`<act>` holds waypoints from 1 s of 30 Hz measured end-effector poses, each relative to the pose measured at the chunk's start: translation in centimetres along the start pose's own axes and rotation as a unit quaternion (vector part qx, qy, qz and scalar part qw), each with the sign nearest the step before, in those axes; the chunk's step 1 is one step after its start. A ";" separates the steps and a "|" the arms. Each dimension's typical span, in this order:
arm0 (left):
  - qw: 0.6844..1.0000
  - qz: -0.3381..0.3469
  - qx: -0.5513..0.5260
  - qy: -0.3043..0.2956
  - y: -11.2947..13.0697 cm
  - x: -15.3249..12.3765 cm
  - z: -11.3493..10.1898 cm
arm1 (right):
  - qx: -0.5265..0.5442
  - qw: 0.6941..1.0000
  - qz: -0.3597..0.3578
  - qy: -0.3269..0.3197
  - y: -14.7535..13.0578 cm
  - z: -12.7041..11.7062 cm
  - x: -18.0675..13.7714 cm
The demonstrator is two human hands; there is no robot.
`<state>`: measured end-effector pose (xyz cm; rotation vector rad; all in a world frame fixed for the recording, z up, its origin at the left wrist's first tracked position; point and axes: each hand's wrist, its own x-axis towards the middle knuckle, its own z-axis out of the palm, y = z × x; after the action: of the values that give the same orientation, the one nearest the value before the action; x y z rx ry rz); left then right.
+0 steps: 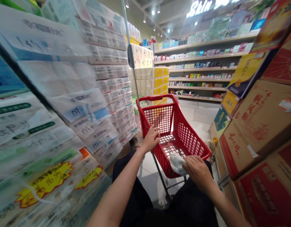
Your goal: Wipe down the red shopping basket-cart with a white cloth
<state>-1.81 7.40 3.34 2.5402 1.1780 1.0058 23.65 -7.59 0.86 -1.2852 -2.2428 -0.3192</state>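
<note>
A red plastic shopping cart (180, 132) stands in the aisle right in front of me, its basket holding nothing I can see. My left hand (150, 138) grips the cart's left rim with fingers curled over it. My right hand (197, 171) presses a white cloth (177, 164) against the near edge of the basket, fingers closed over it. A thin metal pole (132, 63) rises from the cart's left side.
Stacked packs of tissue paper (65, 104) with price tags wall the left side. Brown and red cardboard boxes (258, 132) crowd the right. Shelves of small goods (197, 66) run across the far end. Pale tiled floor (202, 116) lies beyond the cart.
</note>
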 end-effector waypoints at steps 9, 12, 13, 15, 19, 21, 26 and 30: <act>1.000 -0.008 0.012 -0.012 -0.1 0.1 0.1 | -0.077 0.993 0.061 0.068 6.1 -1.2 -1.6; 1.000 -0.020 0.022 -0.003 0.2 0.3 0.5 | -0.065 0.995 0.052 0.051 1.8 -0.7 -0.6; 0.999 -0.023 0.023 -0.001 0.2 0.3 0.6 | -0.060 0.996 0.046 0.041 0.2 -0.5 -0.2; 0.999 -0.028 0.025 0.003 0.2 0.4 0.6 | -0.048 0.998 0.029 0.015 -2.8 0.1 0.6; 0.999 -0.029 0.024 0.004 0.0 0.2 0.4 | -0.033 0.999 0.019 0.010 -6.1 1.0 1.7; 0.999 -0.026 0.020 0.000 0.0 0.0 0.2 | -0.026 1.000 0.009 0.006 -6.5 1.0 1.9; 1.000 -0.003 -0.001 -0.023 0.1 -0.6 -0.5 | -0.002 1.000 -0.021 -0.019 -3.5 -0.3 0.6; 0.999 0.005 -0.004 -0.039 0.2 -0.6 -0.9 | -0.014 1.000 -0.010 0.013 2.7 -1.5 -1.6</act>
<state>-2.57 6.69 3.83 2.5554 1.1398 0.9041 27.15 -8.06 1.07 -1.2661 -2.2378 -0.3752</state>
